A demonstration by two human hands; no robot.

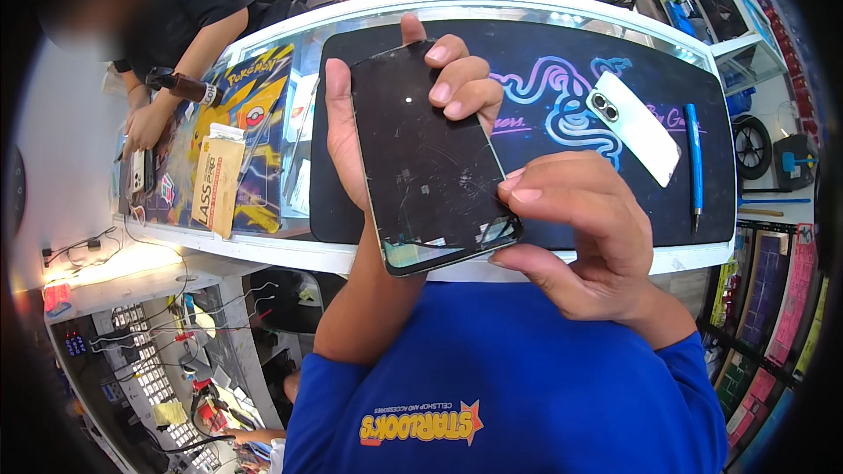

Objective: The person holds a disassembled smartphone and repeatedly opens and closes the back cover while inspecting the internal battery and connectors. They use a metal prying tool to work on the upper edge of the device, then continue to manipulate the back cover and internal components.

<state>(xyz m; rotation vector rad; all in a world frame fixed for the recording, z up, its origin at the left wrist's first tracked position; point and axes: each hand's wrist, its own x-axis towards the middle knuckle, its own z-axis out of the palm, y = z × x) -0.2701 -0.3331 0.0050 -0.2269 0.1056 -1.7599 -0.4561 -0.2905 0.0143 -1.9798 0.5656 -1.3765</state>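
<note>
A black smartphone (430, 149) with fine cracks across its screen is held up above the mat, tilted, its screen toward me. My left hand (351, 136) cradles it from behind, the thumb along its left edge and several fingertips curled over the right edge. At its lower right corner, my right hand (597, 228) pinches the edge between thumb and fingers. To the right, a white smartphone (634, 127) with two round camera lenses lies back side up on the black mat (527, 48). Beside it is a slim blue pen-shaped tool (694, 158) with a narrow tip.
The mat covers a white-edged glass counter (421, 13). On the left are a yellow-and-dark printed mat (263, 79), a tan envelope (217, 180) and a brown bottle (189, 86). Across there, another person's hands (145, 127) are near a phone. Shelves (764, 298) of packaged goods stand right.
</note>
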